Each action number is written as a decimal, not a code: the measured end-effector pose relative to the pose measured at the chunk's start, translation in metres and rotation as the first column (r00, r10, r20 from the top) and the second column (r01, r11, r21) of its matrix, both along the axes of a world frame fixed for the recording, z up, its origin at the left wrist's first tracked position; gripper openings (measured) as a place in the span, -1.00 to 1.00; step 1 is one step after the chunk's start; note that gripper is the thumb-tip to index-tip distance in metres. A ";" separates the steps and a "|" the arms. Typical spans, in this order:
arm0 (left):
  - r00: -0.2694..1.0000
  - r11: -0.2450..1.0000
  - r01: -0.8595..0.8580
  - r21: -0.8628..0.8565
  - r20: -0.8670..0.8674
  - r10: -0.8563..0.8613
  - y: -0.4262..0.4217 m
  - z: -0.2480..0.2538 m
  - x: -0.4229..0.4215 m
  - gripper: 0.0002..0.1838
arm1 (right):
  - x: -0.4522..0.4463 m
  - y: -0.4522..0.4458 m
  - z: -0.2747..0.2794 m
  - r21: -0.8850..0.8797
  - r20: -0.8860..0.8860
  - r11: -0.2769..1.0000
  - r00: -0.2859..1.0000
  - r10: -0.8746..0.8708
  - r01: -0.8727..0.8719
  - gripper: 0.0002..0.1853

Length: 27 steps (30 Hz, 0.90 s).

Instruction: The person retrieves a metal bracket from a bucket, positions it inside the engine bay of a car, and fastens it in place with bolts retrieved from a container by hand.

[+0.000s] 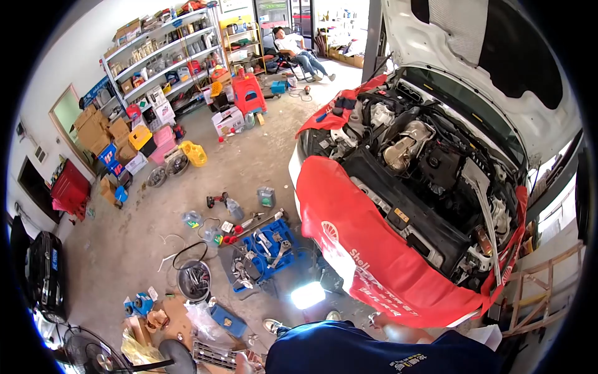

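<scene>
At the near edge of the workshop floor, the left hand (pixel 249 363) is just beside a slotted metal part (pixel 215 356), whose long axis runs left to right, its right end slightly nearer. Further right, the right hand (pixel 379 320) sits by the near edge of a red cover (pixel 336 199), draped lengthwise from far left to near right over the car (pixel 458 68). Both hands look small and partly hidden, so I can't tell whether either is gripping anything.
</scene>
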<state>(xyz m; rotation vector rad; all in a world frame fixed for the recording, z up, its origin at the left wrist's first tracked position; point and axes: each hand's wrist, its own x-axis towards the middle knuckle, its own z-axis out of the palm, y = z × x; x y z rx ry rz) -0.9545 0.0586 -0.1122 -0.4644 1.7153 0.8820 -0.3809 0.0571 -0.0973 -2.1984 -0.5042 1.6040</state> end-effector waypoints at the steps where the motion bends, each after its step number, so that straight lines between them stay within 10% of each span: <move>1: 1.000 1.000 -0.020 0.011 -0.003 0.020 0.002 0.000 -0.001 -0.60 | 0.005 -0.002 -0.006 -0.026 0.020 0.994 0.994 0.109 -0.109 -0.70; 7: 0.959 0.936 -0.282 0.212 0.079 0.271 -0.030 -0.043 -0.029 -0.57 | 0.020 0.010 -0.019 -0.036 -0.159 0.998 0.986 0.046 -0.052 -0.73; 8: 0.877 0.853 -0.456 0.253 0.288 0.384 -0.048 -0.056 -0.039 -0.60 | 0.018 0.024 0.006 0.034 -0.065 0.941 0.939 0.337 -0.335 -0.72; 10: 0.867 0.820 -0.495 0.288 0.103 0.487 -0.059 -0.046 -0.027 -0.58 | 0.010 0.042 0.017 -0.047 -0.277 0.982 0.947 0.164 -0.183 -0.73; 18: 0.625 0.669 -0.743 -0.032 0.325 0.710 -0.073 -0.044 -0.057 -0.63 | -0.013 0.120 0.007 -0.092 0.018 0.966 0.970 0.243 -0.241 -0.75; 22: 0.797 0.805 -0.592 0.050 0.184 0.575 -0.059 -0.047 -0.096 -0.63 | -0.101 0.154 0.040 -0.154 0.120 0.955 0.954 0.274 -0.255 -0.77; 27: 0.646 0.632 -0.757 0.165 0.338 0.685 -0.043 -0.074 -0.204 -0.73 | -0.181 0.212 -0.014 -0.006 -0.370 0.905 0.841 0.394 -0.426 -0.85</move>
